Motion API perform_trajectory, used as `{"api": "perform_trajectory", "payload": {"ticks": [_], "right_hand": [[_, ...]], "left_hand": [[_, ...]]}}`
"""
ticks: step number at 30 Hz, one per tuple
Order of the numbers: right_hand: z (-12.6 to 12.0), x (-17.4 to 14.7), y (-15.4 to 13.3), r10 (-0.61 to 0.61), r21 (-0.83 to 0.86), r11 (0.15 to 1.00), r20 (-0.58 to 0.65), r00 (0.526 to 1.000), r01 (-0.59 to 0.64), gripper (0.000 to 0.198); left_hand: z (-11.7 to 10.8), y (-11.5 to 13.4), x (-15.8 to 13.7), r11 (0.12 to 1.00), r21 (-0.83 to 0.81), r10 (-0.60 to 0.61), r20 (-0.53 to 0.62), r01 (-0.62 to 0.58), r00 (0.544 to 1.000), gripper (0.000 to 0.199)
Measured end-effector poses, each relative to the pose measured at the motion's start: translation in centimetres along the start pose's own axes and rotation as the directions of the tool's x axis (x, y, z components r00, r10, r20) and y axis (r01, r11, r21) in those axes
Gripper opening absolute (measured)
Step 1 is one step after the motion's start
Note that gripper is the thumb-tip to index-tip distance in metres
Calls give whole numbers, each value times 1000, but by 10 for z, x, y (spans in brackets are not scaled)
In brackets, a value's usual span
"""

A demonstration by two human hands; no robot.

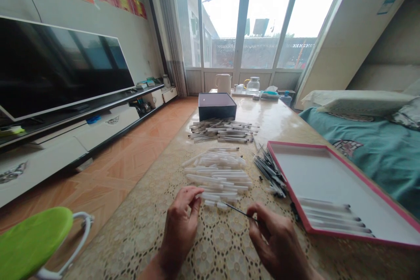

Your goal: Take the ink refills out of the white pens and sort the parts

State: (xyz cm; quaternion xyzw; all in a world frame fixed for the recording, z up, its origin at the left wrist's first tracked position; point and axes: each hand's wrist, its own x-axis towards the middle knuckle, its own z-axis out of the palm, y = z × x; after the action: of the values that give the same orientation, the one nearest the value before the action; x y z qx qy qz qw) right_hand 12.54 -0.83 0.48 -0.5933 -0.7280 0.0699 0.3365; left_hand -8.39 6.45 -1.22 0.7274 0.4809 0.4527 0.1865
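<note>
My left hand [183, 214] is closed, thumb and forefinger pinching the near end of a translucent white pen barrel [218, 196] at the front of the pile. My right hand [272, 236] grips a thin dark pen refill [239, 210], its tip pointing left toward the barrels; whether it touches one I cannot tell. More white barrels [216, 173] lie in rows just beyond my hands. A bundle of dark refills [271, 173] lies to the right, with small black pieces beside it. Farther back is a heap of pens with dark ends [223, 130].
At right, a shallow pink-rimmed box lid [344, 162] holds several pens [334, 216]. A dark box [217, 107] stands behind the heap. A kettle [223, 83], glass jug [253, 84] and tissue pack [271, 92] are at the table's far end. A green stool [39, 240] is at left.
</note>
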Motion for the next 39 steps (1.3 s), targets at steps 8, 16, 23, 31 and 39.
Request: {"api": "perform_trajectory", "payload": {"ticks": [8, 16, 23, 31, 39], "right_hand": [[-1, 2, 1, -9, 9, 1000, 20, 1000, 9, 7], [14, 3, -10, 7, 71, 997, 38, 999, -10, 14], [12, 4, -7, 5, 115, 993, 53, 999, -12, 19], [-13, 18, -17, 49, 183, 979, 203, 978, -87, 30], [-30, 57, 56, 186, -399, 908, 103, 977, -131, 17]], "left_hand": [[1, 5, -1, 996, 27, 89, 17, -89, 996, 19], [10, 31, -17, 967, -240, 137, 188, -90, 972, 32], [9, 48, -15, 508, -617, -388, 459, 601, 799, 20], [13, 47, -8, -69, -735, -532, 599, 675, 598, 6], [14, 34, -1, -277, -802, -669, 556, 529, 494, 17]]}}
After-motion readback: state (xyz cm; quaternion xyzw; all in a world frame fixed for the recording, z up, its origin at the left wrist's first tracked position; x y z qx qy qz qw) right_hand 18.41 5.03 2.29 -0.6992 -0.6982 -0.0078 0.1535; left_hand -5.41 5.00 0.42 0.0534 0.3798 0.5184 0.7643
